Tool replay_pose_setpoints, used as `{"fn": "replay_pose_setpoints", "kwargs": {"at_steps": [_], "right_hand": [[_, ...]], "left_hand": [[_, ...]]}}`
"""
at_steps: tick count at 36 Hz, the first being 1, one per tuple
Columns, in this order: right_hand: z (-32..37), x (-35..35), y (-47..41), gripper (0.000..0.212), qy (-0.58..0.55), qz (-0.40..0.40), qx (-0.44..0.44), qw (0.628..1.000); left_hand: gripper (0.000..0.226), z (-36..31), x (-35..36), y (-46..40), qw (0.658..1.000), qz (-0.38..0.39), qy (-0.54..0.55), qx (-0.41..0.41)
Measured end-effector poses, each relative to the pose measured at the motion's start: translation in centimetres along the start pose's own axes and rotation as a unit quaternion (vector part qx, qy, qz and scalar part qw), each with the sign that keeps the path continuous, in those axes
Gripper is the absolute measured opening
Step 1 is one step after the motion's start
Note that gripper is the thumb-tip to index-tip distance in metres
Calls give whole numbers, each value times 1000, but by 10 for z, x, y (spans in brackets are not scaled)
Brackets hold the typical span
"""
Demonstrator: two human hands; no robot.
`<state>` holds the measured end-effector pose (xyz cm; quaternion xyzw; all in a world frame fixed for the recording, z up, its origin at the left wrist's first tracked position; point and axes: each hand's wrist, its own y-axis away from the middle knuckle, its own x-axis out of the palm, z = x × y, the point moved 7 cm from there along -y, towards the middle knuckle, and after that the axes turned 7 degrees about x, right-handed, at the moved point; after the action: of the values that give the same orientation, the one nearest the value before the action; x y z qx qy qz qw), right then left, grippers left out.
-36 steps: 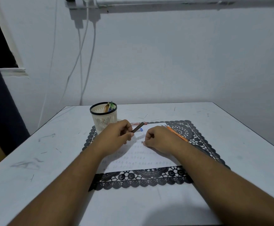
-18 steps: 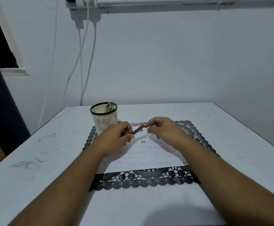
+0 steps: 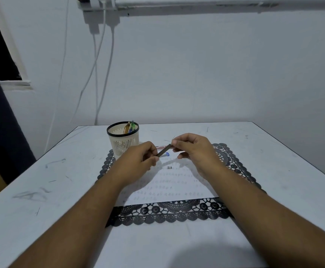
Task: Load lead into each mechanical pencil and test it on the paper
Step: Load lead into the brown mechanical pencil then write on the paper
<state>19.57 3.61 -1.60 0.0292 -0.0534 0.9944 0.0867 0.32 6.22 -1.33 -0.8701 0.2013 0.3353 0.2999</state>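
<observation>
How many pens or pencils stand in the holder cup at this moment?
3 show above the rim of the holder cup: an amber one, a blue one and a green one. Shorter ones may be hidden inside.

Small grey piece, perhaps an eraser

In front of me is a white table, scuffed with grey marks at the left of the frame. A black lace placemat lies on it at centre, and a cream slotted pen cup stands at the mat's upper-left corner.
</observation>
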Motion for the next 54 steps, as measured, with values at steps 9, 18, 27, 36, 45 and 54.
{"fn": "replay_pose_setpoints", "kwargs": {"at_steps": [9, 18, 27, 36, 45, 54], "right_hand": [[3, -1, 1, 5, 46, -9, -18, 999], [1, -4, 1, 9, 83, -30, -29, 996], [-1, -4, 1, 19, 68, -37, -12, 997], [-8, -3, 1, 26, 25, -32, 22, 999], [10, -2, 5, 11, 179, -47, -102, 978], [16, 0, 3, 8, 291, -39, -146, 945]], "left_hand": [[10, 0, -1, 0, 1000, -5, -9, 6], [7, -5, -4, -1, 996, -15, -78, 28], [6, -8, -5, -2, 994, -21, -100, 32], [8, -17, -7, -2, 987, -20, -156, 43], [3, -11, -11, 0, 992, -35, -119, 18], [3, -12, -11, 1, 990, -27, -135, 16]]}}
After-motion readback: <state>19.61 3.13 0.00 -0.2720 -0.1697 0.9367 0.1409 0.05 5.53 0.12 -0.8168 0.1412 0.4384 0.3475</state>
